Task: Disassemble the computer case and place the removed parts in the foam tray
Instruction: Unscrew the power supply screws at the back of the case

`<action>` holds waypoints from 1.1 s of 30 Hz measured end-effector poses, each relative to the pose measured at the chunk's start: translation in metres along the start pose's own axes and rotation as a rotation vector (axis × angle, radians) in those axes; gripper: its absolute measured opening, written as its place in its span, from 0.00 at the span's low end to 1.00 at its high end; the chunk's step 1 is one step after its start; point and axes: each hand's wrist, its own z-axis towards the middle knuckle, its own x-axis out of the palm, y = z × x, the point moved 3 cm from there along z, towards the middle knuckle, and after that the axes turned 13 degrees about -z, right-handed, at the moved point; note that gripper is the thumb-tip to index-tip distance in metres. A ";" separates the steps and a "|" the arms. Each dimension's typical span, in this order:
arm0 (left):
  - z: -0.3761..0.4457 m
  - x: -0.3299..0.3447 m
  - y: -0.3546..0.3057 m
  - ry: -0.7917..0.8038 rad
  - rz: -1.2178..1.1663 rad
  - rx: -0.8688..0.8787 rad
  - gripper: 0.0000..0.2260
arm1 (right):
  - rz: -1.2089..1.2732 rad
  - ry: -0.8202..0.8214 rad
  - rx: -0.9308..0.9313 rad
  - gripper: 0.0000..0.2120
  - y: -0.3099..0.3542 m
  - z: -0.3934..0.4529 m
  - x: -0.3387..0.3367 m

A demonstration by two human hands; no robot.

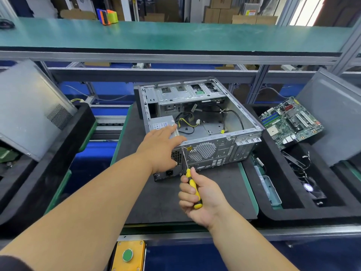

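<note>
An open metal computer case [213, 153] lies on its side on a dark mat, rear panel toward me. Its grey power supply [161, 122] sits in the near left corner, with loose cables beside it. My left hand [162, 147] rests over that corner, fingers lying on the power supply and thumb down the rear panel. My right hand [197, 194] grips a yellow-and-black screwdriver [192, 187], whose tip touches the top edge of the rear panel beside the power supply. A black foam tray [293, 212] on the right holds a green motherboard [291, 122], a fan and cables.
A grey side panel [336, 114] leans in the right tray. Another grey panel [29, 106] leans in a black foam tray on the left. A yellow box with a green button [128, 255] sits at the near edge. A green shelf [175, 34] runs overhead.
</note>
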 end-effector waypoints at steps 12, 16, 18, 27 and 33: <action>0.000 0.000 0.000 0.003 0.019 -0.005 0.36 | -0.653 -0.423 -0.108 0.19 0.012 0.001 0.004; 0.000 0.000 -0.001 0.008 0.021 -0.005 0.35 | -0.835 -0.514 -0.204 0.18 0.012 0.003 0.002; 0.000 -0.001 -0.001 0.012 0.003 -0.009 0.35 | -0.743 -0.459 -0.155 0.18 0.014 0.001 -0.001; -0.001 -0.005 0.000 0.003 -0.093 -0.015 0.25 | -0.079 0.010 -0.068 0.15 0.013 -0.004 -0.019; 0.000 -0.005 0.000 0.004 -0.125 -0.012 0.21 | 0.009 -0.017 -0.107 0.13 0.006 -0.003 -0.011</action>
